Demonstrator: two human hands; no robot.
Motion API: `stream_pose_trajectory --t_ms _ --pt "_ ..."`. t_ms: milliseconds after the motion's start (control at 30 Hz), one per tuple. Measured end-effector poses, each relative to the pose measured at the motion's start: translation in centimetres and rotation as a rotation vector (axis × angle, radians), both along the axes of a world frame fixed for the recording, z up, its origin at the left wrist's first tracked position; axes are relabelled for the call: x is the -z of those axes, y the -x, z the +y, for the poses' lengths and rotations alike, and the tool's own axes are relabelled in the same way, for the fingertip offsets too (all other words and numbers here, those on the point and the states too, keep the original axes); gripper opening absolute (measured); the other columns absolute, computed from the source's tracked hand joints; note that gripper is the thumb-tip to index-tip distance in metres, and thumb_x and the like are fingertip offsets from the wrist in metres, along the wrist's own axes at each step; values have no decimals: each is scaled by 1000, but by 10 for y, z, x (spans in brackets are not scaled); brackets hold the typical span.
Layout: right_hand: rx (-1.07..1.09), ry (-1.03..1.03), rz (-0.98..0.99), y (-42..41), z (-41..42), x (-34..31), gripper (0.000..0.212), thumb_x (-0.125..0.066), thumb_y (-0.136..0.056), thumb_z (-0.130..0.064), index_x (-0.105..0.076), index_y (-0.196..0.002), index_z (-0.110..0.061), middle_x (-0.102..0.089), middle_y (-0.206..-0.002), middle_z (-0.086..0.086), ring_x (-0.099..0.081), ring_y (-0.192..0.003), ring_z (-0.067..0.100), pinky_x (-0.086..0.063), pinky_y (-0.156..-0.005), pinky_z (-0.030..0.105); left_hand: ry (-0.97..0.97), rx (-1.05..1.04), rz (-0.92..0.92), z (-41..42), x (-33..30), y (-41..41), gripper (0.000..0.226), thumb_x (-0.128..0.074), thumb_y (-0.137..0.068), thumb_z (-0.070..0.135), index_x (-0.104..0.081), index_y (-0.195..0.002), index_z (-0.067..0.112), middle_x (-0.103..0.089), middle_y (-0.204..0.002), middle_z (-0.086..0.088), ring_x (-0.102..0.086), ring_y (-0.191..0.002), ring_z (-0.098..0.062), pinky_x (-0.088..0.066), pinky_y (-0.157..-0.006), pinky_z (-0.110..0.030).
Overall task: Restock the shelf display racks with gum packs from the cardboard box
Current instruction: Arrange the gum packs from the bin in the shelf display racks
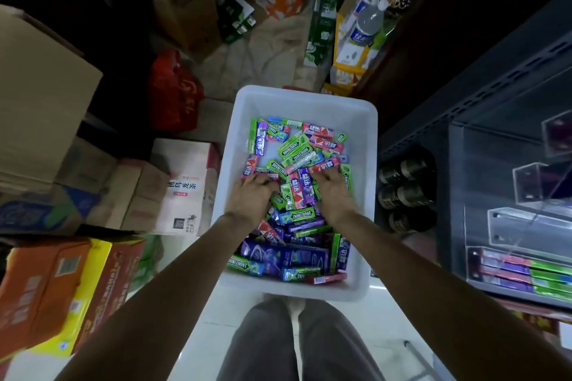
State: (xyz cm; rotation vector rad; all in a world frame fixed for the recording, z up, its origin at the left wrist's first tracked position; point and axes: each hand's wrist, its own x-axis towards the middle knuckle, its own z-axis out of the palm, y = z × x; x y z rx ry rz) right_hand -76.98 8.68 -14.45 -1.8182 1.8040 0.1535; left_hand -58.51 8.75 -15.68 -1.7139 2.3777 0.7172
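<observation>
Left hand (pixel 252 195) and right hand (pixel 332 192) palms down, fingers loosely spread, resting on glossy flat gum packs (pixel 297 216) heaped in white plastic tub (pixel 359 120); nothing gripped.

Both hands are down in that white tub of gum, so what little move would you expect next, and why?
Probably the fingers close on a few packs and lift. Both the left hand and right hand lie spread on the loose gum packs in the white tub, holding nothing, while the clear racks look partly unfilled.
</observation>
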Motion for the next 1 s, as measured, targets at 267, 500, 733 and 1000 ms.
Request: stream_pose_trajectory --t_ms 267,500,733,1000 --pt "82 54 -118 8 -13 -32 22 -70 -82 -11 -51 -93 -10 -55 -103 11 -55 -92 23 -41 -74 28 -12 -313 457 -3 -32 7 25 -64 -89 19 -53 -109 10 -64 -95 -8 -60 -82 -24 -47 -71 -29" --pt "346 105 -577 25 -14 -89 11 -64 -88 -10 -67 -97 -4 -66 -97 9 -64 -84 17 -57 -73 27 -52 -523 763 -1 -81 24 32 -68 -84 29 -57 -107 11 -54 -89 6 -51 -83 -10 -38 -72 -20" --pt "523 -5 -1075 81 13 -144 22 -57 -88 2 -65 -109 5 -67 -93 6 -66 -75 2 -54 -65 16 -33 -671 1006 14 -129 82 21 -72 -80 10 -56 -82 24 -58 -79 9 -57 -75 -18 -53 -75 -36" --pt "417 -8 -1034 215 86 -184 23 -51 -91 7 -64 -108 0 -66 -82 2 -65 -66 2 -54 -66 17 -26 -615 1170 78 -174 223 18 -64 -85 2 -56 -83 18 -67 -58 11 -59 -50 0 -48 -52 -14"
